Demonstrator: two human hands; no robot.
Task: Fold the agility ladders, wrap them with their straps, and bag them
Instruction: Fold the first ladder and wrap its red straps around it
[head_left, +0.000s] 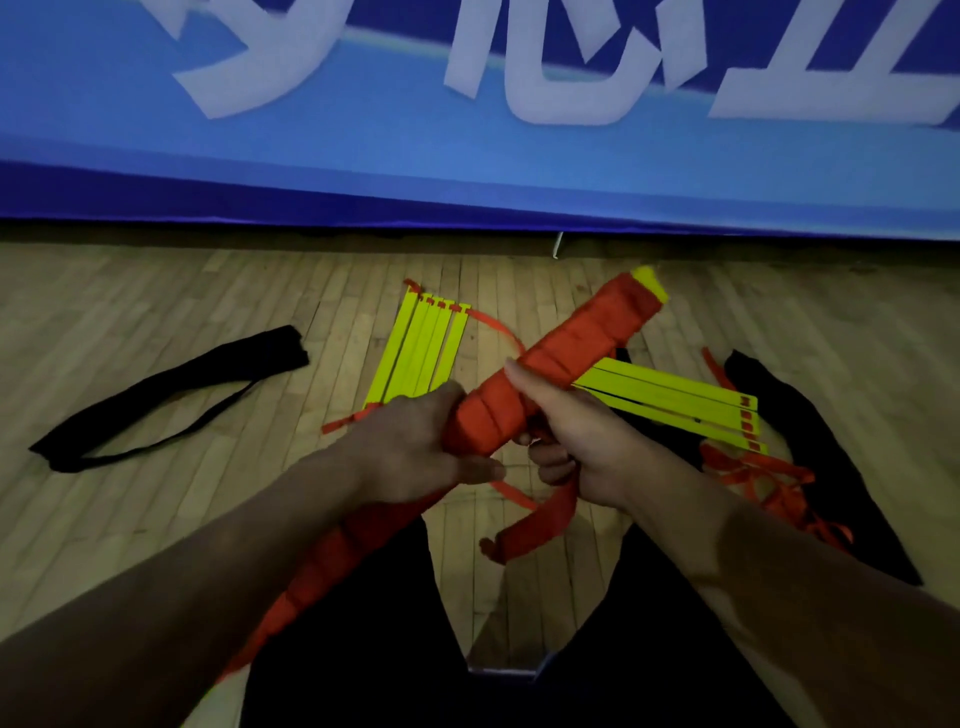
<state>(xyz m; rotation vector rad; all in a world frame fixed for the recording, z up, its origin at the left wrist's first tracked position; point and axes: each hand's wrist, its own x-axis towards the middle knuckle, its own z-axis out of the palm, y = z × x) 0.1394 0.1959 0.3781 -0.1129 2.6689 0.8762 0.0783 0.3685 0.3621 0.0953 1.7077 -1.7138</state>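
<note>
A folded ladder bundle (566, 348), its yellow slats wound in orange strap, slants from lower left to upper right above the floor. My left hand (415, 447) grips the bundle near its middle. My right hand (576, 431) grips it just to the right, thumb along the top, fingers curled under it around the strap. A loose orange strap end (535, 519) hangs below my hands. Two more folded yellow ladders lie on the floor: one (423, 348) behind my left hand, one (675, 402) to the right with tangled orange straps (763, 478).
A black bag (171, 395) with a thin strap lies flat on the wooden floor at left. Another black bag (810, 441) lies at right under the tangled straps. A blue banner (467, 156) stands along the back. My dark-trousered legs fill the bottom.
</note>
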